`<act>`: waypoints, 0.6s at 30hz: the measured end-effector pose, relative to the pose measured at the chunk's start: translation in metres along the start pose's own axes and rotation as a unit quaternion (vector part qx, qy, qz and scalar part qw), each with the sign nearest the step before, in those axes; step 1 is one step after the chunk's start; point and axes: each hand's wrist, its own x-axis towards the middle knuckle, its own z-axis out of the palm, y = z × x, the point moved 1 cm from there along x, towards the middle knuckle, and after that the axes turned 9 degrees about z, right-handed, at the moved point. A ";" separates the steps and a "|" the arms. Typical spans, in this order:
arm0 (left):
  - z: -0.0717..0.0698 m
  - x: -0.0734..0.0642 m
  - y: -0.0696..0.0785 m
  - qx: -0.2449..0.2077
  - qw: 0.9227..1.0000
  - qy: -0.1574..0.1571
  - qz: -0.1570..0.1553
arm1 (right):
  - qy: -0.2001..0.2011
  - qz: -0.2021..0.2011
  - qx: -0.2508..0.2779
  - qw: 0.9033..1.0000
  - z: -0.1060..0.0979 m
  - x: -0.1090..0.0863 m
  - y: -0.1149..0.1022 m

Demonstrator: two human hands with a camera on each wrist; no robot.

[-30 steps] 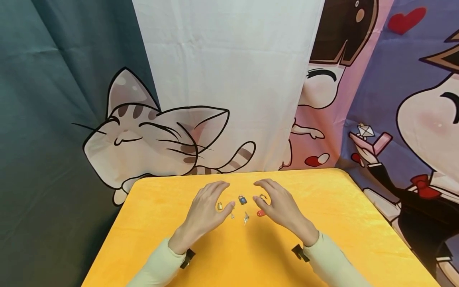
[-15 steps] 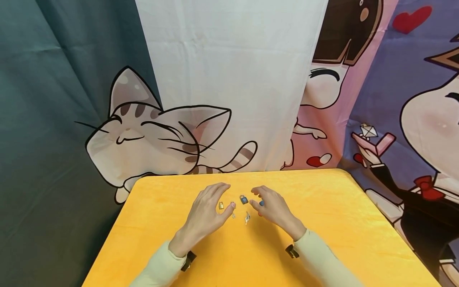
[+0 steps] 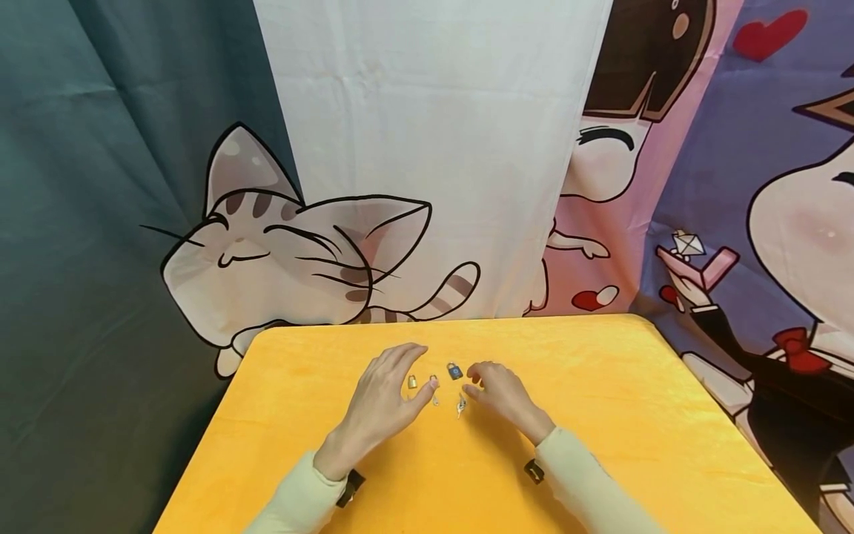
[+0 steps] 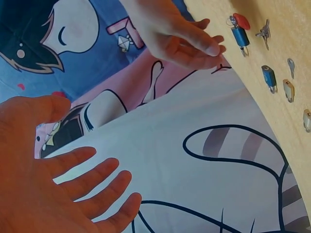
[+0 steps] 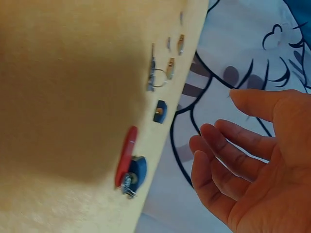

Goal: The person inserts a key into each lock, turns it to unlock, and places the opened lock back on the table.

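My left hand (image 3: 376, 397) hovers over the yellow table at the left of the small locks, its fingers spread and holding nothing. To its right, my right hand (image 3: 503, 389) hangs with loosely bent fingers and a visible gap to the thumb. Between the hands lie a blue padlock (image 3: 455, 371), a ring of keys (image 3: 461, 405) and a small key (image 3: 436, 400). Two gold padlocks, one of them a small gold padlock (image 3: 411, 382), lie near my left fingers. A second blue padlock (image 5: 138, 172) lies beside a red tag (image 5: 127, 155), both hidden in the head view by my right hand.
The yellow tablecloth (image 3: 567, 348) stretches around the items to the table's back edge. Behind it hang printed curtains, with a cartoon cat (image 3: 287, 267) on the white one. A dark wrist camera (image 3: 351, 488) sits at my left sleeve.
My right hand has moved down and left towards the items, and its fingers have bent more, covering the red tag and second blue padlock. The left hand stays nearly still.
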 end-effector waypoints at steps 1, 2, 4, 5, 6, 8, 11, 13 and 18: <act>0.000 0.000 0.000 0.000 1.000 -0.001 -0.002 | -0.002 -0.002 -0.001 1.000 0.002 0.001 0.001; 0.000 -0.001 0.000 0.000 1.000 -0.003 -0.004 | -0.004 -0.004 -0.002 1.000 0.004 0.001 0.002; 0.001 -0.002 -0.001 0.001 1.000 -0.005 -0.007 | -0.005 -0.009 -0.002 1.000 0.008 0.003 0.003; 0.001 -0.002 -0.001 0.001 1.000 -0.005 -0.008 | -0.006 -0.010 -0.002 1.000 0.010 0.004 0.004; 0.001 -0.002 -0.001 0.001 1.000 -0.005 -0.009 | -0.008 -0.010 -0.003 1.000 0.012 0.004 0.004; 0.001 -0.003 -0.001 0.000 1.000 -0.003 -0.008 | -0.015 -0.005 -0.004 1.000 0.016 0.006 0.004; 0.001 -0.003 -0.002 -0.003 1.000 -0.002 -0.006 | -0.028 0.003 -0.004 1.000 0.021 0.007 0.004; 0.001 -0.004 -0.002 -0.005 1.000 -0.002 -0.006 | -0.035 0.005 -0.004 0.999 0.025 0.006 0.005; 0.002 -0.005 -0.003 -0.009 1.000 -0.008 -0.011 | -0.042 0.020 0.003 0.999 0.032 0.006 0.005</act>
